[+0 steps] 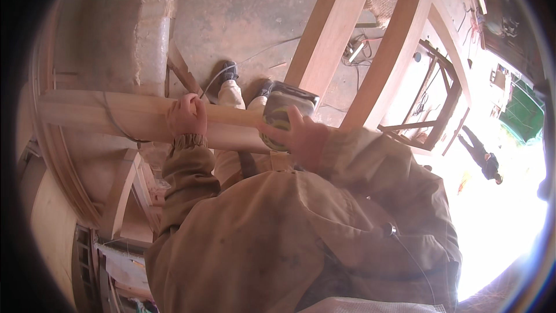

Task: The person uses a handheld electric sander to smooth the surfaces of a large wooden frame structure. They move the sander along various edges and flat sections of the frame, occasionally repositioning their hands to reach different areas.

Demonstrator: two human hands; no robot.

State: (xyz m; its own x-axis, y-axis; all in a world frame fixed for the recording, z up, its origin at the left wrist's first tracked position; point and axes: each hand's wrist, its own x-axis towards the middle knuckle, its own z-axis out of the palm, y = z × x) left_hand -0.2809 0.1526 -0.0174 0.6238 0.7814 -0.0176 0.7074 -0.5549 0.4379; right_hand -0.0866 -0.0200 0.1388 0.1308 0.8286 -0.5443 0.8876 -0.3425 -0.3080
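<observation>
A long pale wooden beam (231, 117) runs across in front of my body, part of a larger wooden frame. My left hand (187, 117) is closed over its top edge, left of centre. A grey cord passes beside the fingers. My right hand (307, 139) grips a hand-held power sander (277, 120) with a greenish body and a boxy grey metal part. The sander sits at the beam's right stretch, against the wood. Its underside is hidden, so I cannot tell how fully it touches.
Two thick wooden rails (336, 23) slant away at the upper right, joined to a frame. Cords (362, 49) lie on the floor (231, 11). A plastic-wrapped post (155, 23) stands at upper left. Another person (486, 156) is far right, in bright light. Curved wooden pieces (63, 168) are at left.
</observation>
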